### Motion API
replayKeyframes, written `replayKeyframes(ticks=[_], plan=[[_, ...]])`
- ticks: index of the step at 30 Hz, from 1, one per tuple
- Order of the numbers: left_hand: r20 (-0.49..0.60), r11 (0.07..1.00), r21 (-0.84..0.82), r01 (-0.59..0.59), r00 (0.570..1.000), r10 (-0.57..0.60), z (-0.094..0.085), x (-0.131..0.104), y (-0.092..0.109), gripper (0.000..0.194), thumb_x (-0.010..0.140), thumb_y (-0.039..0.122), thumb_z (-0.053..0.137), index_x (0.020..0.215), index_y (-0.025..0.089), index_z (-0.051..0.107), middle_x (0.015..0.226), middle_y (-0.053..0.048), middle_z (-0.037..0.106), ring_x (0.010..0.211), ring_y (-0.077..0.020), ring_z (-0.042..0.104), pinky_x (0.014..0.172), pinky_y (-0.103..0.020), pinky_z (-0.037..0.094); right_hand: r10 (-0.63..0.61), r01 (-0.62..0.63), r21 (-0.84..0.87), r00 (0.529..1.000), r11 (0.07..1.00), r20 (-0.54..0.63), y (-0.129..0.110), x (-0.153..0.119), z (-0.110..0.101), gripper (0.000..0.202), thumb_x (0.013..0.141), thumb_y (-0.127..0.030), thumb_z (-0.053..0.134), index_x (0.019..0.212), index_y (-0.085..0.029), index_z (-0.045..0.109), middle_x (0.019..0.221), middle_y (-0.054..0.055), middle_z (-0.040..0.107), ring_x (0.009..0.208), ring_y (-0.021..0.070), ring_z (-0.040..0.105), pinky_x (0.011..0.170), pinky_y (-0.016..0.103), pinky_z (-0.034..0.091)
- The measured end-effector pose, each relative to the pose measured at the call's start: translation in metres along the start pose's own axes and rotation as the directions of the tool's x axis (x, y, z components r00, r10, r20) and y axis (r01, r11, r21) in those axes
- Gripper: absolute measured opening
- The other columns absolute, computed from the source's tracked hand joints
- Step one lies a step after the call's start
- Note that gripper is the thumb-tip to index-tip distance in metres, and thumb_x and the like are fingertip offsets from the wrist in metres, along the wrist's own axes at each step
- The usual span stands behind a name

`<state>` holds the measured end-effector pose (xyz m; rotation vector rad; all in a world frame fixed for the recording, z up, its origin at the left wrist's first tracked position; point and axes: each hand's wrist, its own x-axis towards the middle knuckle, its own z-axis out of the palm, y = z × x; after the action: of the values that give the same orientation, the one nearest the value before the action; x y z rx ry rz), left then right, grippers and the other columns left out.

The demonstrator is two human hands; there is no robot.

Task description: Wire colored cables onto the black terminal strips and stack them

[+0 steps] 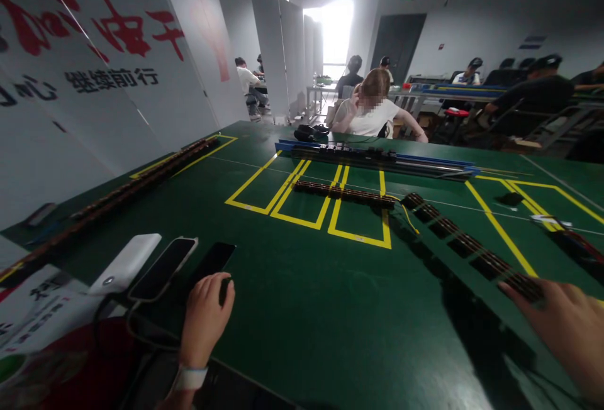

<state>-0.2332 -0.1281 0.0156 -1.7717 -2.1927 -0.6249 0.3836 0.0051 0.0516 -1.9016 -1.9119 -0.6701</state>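
My right hand point(561, 328) grips the near end of a long, dark brown segmented strip point(465, 240). This strip is raised off the table at my end and slants away toward the middle, its shadow falling below it. A second brown segmented strip point(344, 193) lies across the yellow-taped boxes, its right end close to the held strip's far end. A thin yellow wire point(409, 218) hangs where the two ends meet. My left hand point(210, 309) is loosely curled at the near table edge, thumb and finger apart, beside a dark phone point(214, 259).
A white power bank point(127, 262) and another phone point(165, 268) lie left, with cables. Long brown strips point(141, 180) line the left edge. A blue rail point(377, 158) spans the back of the green table point(283, 297). A person point(372, 111) sits opposite; dark parts point(580, 246) lie right.
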Motion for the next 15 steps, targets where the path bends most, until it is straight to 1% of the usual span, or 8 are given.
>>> replayKeyframes(ticks=[1, 2, 4, 6, 10, 13, 15], plan=[[-0.016, 1.0, 0.025, 0.005, 1.0, -0.004, 0.002, -0.001, -0.003, 0.027, 0.088, 0.034, 0.041, 0.1, 0.015, 0.055, 0.1, -0.012, 0.062, 0.102, -0.0264, 0.055, 0.091, -0.042, 0.042, -0.063, 0.062, 0.014, 0.998, 0.998, 0.023, -0.016, 0.011, 0.006, 0.055, 0.077, -0.072, 0.034, 0.084, -0.026, 0.063, 0.074, 0.016, 0.059, 0.068, 0.0337, 0.054, 0.056, 0.042, 0.036], [-0.034, 0.999, 0.048, 0.008, 0.999, -0.007, 0.004, -0.001, -0.006, 0.027, 0.088, 0.034, 0.041, 0.1, 0.014, 0.054, 0.101, -0.013, 0.062, 0.104, -0.027, 0.054, 0.092, -0.043, 0.041, -0.116, 0.113, 0.065, 0.992, 0.991, 0.043, -0.031, 0.021, 0.012, 0.057, 0.078, -0.072, 0.034, 0.087, -0.024, 0.063, 0.079, 0.016, 0.06, 0.071, 0.0332, 0.055, 0.058, 0.042, 0.038], [-0.068, 0.996, 0.087, 0.01, 0.998, -0.005, 0.007, -0.001, -0.009, 0.026, 0.086, 0.032, 0.041, 0.1, 0.014, 0.053, 0.103, -0.014, 0.062, 0.109, -0.0282, 0.052, 0.095, -0.044, 0.039, -0.18, 0.166, 0.175, 0.981, 0.97, 0.068, -0.062, 0.036, 0.023, 0.06, 0.079, -0.072, 0.034, 0.091, -0.02, 0.063, 0.08, 0.015, 0.06, 0.072, 0.0308, 0.055, 0.061, 0.04, 0.039], [-0.079, 0.994, 0.112, 0.008, 0.997, 0.001, 0.01, 0.001, -0.009, 0.027, 0.085, 0.032, 0.042, 0.101, 0.014, 0.053, 0.105, -0.015, 0.062, 0.113, -0.0293, 0.05, 0.097, -0.046, 0.037, -0.236, 0.195, 0.276, 0.964, 0.941, 0.122, -0.091, 0.046, 0.031, 0.058, 0.081, -0.069, 0.038, 0.093, -0.018, 0.062, 0.08, 0.012, 0.061, 0.072, 0.0272, 0.055, 0.063, 0.037, 0.041], [-0.05, 0.987, 0.156, 0.031, 0.998, -0.023, 0.012, 0.005, -0.004, 0.032, 0.082, 0.032, 0.044, 0.107, 0.013, 0.052, 0.111, -0.016, 0.062, 0.122, -0.0325, 0.042, 0.099, -0.048, 0.033, -0.321, 0.234, 0.404, 0.933, 0.884, 0.162, -0.147, 0.06, 0.042, 0.052, 0.082, -0.065, 0.044, 0.095, -0.018, 0.061, 0.083, 0.01, 0.06, 0.075, 0.0236, 0.056, 0.065, 0.034, 0.042], [-0.02, 0.983, 0.173, 0.06, 0.998, -0.058, 0.01, 0.006, 0.002, 0.038, 0.081, 0.033, 0.044, 0.112, 0.011, 0.051, 0.12, -0.017, 0.059, 0.128, -0.0345, 0.035, 0.102, -0.052, 0.027, -0.381, 0.271, 0.471, 0.911, 0.839, 0.155, -0.185, 0.069, 0.047, 0.048, 0.083, -0.062, 0.047, 0.097, -0.018, 0.061, 0.087, 0.01, 0.06, 0.079, 0.0237, 0.056, 0.07, 0.035, 0.042], [0.005, 0.981, 0.176, 0.079, 0.997, -0.081, 0.008, 0.007, 0.005, 0.044, 0.081, 0.033, 0.044, 0.118, 0.01, 0.049, 0.121, -0.017, 0.058, 0.128, -0.0344, 0.035, 0.103, -0.054, 0.024, -0.413, 0.288, 0.503, 0.897, 0.815, 0.156, -0.208, 0.073, 0.049, 0.045, 0.083, -0.06, 0.048, 0.097, -0.019, 0.061, 0.088, 0.01, 0.06, 0.081, 0.024, 0.056, 0.072, 0.035, 0.042]])
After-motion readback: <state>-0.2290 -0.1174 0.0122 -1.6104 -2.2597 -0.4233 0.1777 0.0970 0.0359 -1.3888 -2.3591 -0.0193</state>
